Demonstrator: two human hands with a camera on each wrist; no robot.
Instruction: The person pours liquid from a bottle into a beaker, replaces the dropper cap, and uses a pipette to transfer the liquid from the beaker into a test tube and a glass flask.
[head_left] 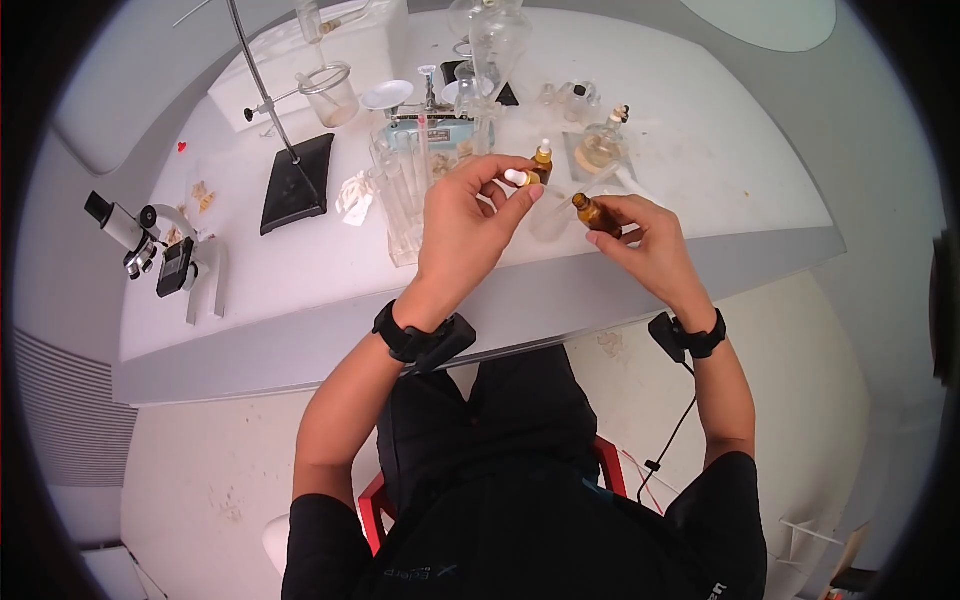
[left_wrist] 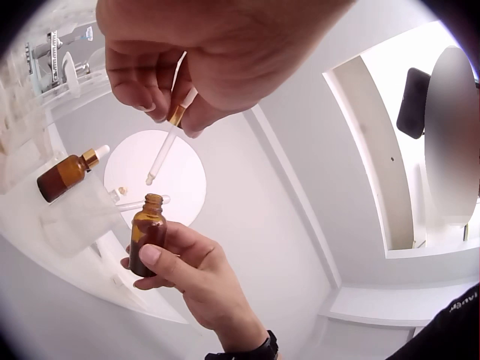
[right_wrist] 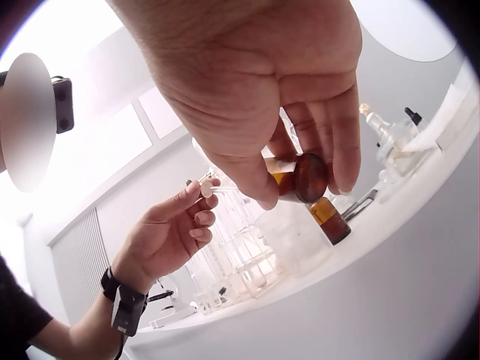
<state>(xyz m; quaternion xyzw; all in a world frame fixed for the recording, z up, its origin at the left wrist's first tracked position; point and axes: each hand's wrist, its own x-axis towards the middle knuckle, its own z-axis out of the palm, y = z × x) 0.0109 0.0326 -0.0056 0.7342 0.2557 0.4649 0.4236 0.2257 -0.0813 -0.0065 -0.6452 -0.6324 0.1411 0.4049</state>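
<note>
The left hand (head_left: 468, 228) pinches a dropper (head_left: 522, 179) with a white bulb and gold collar. In the left wrist view the glass tube of the dropper (left_wrist: 162, 156) points down, its tip just above the open neck of an amber bottle (left_wrist: 148, 238). The right hand (head_left: 652, 246) holds that bottle (head_left: 598, 216) between thumb and fingers, and in the right wrist view the base of the bottle (right_wrist: 310, 178) faces the camera. A second amber bottle (head_left: 542, 162) with a white-bulbed dropper cap stands behind the hands, also seen as the capped bottle (left_wrist: 67, 174).
Left of the hands stand a rack of test tubes (head_left: 402, 215), a black stand base (head_left: 298, 184) and a microscope (head_left: 165, 250). A blue balance (head_left: 440, 136) is behind. At the right, a glass burner (head_left: 600, 148) stands on the white table (head_left: 720, 190).
</note>
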